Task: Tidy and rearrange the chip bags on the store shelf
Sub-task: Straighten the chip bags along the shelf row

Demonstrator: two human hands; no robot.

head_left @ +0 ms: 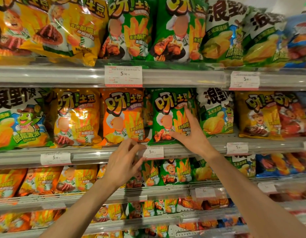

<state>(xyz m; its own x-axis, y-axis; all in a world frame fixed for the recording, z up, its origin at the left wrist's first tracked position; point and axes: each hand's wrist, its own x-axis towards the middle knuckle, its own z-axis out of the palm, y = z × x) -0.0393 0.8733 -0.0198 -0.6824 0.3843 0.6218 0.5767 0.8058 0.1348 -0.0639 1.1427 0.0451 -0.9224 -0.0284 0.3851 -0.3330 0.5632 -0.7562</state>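
Up close, glossy green bag (171,115), right hand (191,134) flat against it

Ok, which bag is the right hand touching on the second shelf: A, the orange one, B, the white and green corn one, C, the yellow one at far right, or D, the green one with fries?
D: the right hand lies with straight fingers on the front of the green bag, beside the orange bag.
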